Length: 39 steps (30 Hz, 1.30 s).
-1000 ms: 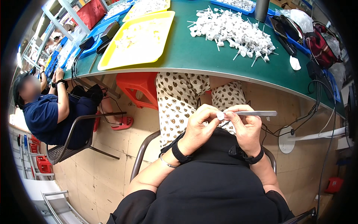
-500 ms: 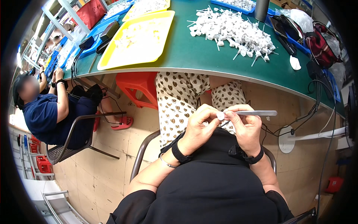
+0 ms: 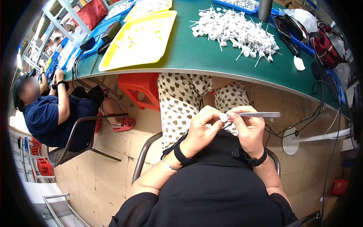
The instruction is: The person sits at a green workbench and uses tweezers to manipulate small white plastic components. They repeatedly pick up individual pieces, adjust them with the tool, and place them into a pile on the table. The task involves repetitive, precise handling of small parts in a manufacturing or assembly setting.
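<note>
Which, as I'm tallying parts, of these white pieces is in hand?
The white piece held in the left hand; the heaped pieces lie on the green table.

From my remote view, the bench (image 3: 185, 56) is green, the near tray (image 3: 128, 62) yellow, the heaped pieces (image 3: 234, 34) white. The held piece (image 3: 223, 118) is white, the slim tool (image 3: 264, 114) silver-grey. Cream trousers (image 3: 177, 96) carry brown hearts; the top (image 3: 223, 193) and 2 wristbands (image 3: 183, 155) are black.
</note>
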Available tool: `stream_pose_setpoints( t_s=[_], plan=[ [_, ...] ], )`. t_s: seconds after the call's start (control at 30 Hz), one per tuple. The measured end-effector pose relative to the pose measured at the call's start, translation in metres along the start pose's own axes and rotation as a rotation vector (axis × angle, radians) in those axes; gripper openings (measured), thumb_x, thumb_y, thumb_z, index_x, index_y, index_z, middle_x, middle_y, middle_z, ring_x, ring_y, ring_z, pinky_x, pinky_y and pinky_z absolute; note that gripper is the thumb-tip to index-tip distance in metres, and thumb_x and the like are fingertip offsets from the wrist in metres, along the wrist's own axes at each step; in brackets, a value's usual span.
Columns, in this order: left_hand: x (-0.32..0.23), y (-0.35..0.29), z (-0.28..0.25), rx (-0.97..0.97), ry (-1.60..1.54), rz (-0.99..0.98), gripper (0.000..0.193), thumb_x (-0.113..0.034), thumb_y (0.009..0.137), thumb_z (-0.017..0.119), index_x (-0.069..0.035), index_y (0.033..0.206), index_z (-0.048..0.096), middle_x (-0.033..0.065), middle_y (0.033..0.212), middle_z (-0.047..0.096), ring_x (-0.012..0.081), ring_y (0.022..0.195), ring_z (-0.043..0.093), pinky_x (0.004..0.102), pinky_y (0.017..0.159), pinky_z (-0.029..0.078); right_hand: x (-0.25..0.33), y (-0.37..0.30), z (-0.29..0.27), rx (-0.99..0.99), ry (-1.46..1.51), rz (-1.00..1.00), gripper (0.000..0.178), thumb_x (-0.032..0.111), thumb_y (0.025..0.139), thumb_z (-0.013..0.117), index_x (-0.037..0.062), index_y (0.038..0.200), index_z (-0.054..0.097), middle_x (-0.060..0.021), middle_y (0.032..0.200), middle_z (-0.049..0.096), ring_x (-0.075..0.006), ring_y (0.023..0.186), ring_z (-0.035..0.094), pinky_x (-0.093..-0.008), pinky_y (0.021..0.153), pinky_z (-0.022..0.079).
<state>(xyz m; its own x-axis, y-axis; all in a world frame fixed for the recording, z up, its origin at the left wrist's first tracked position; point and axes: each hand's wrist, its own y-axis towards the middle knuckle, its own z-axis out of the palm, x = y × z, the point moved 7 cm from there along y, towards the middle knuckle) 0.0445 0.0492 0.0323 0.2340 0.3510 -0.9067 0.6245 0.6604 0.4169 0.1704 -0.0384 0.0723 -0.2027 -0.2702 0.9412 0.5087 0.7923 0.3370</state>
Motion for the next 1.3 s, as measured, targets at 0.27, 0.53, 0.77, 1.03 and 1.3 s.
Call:
stream_pose_setpoints(
  t_s=[0.27,0.53,0.77,1.03,1.3],
  plan=[
    [0.0019,0.0001,-0.0006,-0.031,-0.047,-0.011,0.014,0.005,0.090,0.073,-0.002,0.102,0.071,0.0063,0.096,0.065,0.0135,0.082,0.067,0.0254,0.069,0.056,-0.0008,-0.0012,0.0005,-0.034,0.094,0.057,0.004,-0.001,0.095,0.071,-0.0044,0.097,0.070,-0.0057,0.084,0.072,-0.0098,0.073,0.068,-0.0236,0.065,0.055],
    [-0.0003,0.0007,-0.0013,-0.035,-0.024,-0.001,0.013,0.005,0.090,0.073,-0.002,0.101,0.070,0.0068,0.097,0.065,0.0137,0.081,0.068,0.0255,0.069,0.057,0.0001,-0.0005,0.0011,-0.013,0.005,-0.010,0.006,0.000,0.095,0.072,-0.0044,0.098,0.071,-0.0063,0.085,0.073,-0.0101,0.073,0.069,-0.0240,0.065,0.055],
    [-0.0021,0.0015,-0.0007,-0.022,-0.005,0.019,0.012,0.004,0.090,0.073,-0.002,0.101,0.071,0.0063,0.095,0.065,0.0132,0.079,0.067,0.0253,0.068,0.056,0.0037,0.0006,0.0014,-0.001,-0.016,-0.016,0.005,0.000,0.095,0.071,-0.0048,0.097,0.070,-0.0070,0.085,0.073,-0.0113,0.073,0.069,-0.0249,0.065,0.056],
    [-0.0002,0.0000,-0.0001,-0.002,0.002,0.002,0.006,0.004,0.093,0.071,0.001,0.097,0.068,0.0073,0.098,0.066,0.0144,0.084,0.071,0.0264,0.072,0.059,-0.0003,-0.0007,0.0002,-0.005,0.052,0.034,0.005,-0.001,0.096,0.069,-0.0045,0.100,0.069,-0.0072,0.086,0.073,-0.0111,0.076,0.071,-0.0241,0.068,0.058],
    [-0.0003,-0.0001,0.0003,-0.012,-0.034,0.001,0.009,0.004,0.092,0.072,0.000,0.099,0.069,0.0071,0.098,0.065,0.0145,0.084,0.070,0.0263,0.072,0.059,0.0011,0.0002,-0.0002,0.010,0.030,0.016,0.004,-0.001,0.095,0.070,-0.0038,0.098,0.069,-0.0065,0.083,0.073,-0.0101,0.073,0.070,-0.0237,0.065,0.056]
  ],
)
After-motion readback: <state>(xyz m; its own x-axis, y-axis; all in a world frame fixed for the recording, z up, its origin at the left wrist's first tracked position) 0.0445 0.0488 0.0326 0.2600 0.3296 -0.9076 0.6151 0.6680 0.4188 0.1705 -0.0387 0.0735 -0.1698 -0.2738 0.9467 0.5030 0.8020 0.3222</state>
